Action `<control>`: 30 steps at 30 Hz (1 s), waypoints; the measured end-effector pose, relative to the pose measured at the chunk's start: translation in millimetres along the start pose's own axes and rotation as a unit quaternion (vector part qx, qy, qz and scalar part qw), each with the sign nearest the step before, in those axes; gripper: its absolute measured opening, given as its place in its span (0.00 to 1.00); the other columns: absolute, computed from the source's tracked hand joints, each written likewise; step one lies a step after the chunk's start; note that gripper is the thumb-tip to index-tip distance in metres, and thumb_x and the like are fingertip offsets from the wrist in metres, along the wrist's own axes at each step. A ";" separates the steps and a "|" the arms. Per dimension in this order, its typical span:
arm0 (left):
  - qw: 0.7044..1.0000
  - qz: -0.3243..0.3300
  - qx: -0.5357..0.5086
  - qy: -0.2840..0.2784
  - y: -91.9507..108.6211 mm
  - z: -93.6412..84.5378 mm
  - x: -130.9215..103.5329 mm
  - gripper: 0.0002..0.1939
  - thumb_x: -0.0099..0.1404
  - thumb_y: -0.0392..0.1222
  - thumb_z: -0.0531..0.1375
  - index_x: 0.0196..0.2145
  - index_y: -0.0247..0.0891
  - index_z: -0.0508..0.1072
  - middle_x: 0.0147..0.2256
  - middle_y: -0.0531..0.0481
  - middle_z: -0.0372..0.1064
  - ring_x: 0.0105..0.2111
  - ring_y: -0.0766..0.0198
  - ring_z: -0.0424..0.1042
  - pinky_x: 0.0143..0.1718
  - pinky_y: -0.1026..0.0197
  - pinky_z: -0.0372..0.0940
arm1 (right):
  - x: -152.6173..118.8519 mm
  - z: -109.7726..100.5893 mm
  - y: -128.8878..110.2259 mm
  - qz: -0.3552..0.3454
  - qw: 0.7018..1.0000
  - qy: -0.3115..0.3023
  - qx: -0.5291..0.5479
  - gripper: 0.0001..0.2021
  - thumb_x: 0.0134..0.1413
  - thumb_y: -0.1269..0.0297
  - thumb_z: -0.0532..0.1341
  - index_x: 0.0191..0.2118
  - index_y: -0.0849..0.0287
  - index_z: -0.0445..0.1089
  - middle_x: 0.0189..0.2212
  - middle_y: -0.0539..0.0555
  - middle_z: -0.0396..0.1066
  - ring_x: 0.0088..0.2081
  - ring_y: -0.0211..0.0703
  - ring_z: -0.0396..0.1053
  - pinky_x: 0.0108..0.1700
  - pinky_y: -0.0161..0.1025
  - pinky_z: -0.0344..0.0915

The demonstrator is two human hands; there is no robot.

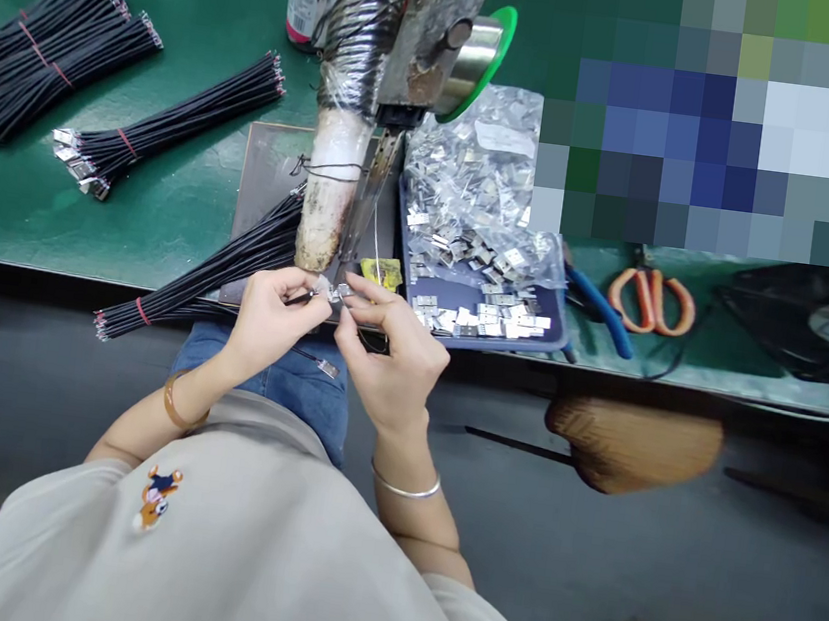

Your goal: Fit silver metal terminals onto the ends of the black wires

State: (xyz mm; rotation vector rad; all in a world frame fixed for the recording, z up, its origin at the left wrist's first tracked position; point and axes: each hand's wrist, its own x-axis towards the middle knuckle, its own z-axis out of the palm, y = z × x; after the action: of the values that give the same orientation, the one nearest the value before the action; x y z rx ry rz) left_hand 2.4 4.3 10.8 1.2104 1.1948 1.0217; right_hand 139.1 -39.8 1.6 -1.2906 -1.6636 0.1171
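Note:
At the bench edge, my left hand (273,318) pinches the end of a black cable (299,298). My right hand (398,354) meets it from the right, with finger and thumb closed on a small silver metal connector (342,292). The two parts are close together under the soldering fixture; whether they touch is too small to tell. A bundle of black cables (225,252) lies to the left of the hands, held by a red band. Below the hands hangs a cable end with a metal plug (327,368). A blue tray (559,333) with many loose connectors sits right of my right hand.
A wrapped hose (337,170) and a metal arm with a solder spool (470,71) hang over the work. Banded cable bundles (173,120) lie at left on the green bench (190,223). Orange-handled scissors (649,301), blue-handled pliers (600,308) and a wooden stool (631,448) are at right.

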 end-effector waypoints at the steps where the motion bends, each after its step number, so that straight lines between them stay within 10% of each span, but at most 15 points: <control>1: 1.000 0.004 0.003 0.002 0.1 0.4 -0.5 0.06 0.49 0.39 0.61 0.22 0.32 0.76 0.19 0.55 0.62 0.22 0.72 0.56 0.24 0.68 0.53 | 0.4 0.4 0.0 0.001 1.000 0.000 0.001 0.08 0.58 0.77 0.63 0.32 0.56 0.67 0.43 0.58 0.81 0.38 0.43 0.82 0.42 0.37 0.79; 30: 1.000 0.021 0.010 -0.018 2.5 -0.9 -4.2 0.06 0.52 0.39 0.60 0.23 0.33 0.74 0.19 0.56 0.60 0.21 0.72 0.53 0.24 0.66 0.50 | 5.0 -2.3 -4.6 0.005 1.000 -0.005 -0.010 0.07 0.60 0.73 0.63 0.32 0.55 0.70 0.41 0.55 0.82 0.39 0.44 0.81 0.40 0.39 0.79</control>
State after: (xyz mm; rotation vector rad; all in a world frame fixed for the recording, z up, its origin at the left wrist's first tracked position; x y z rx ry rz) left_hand 1.1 0.6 13.8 1.2703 1.1584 1.0175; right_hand 137.9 -39.0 8.6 -1.3161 -1.6714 0.1128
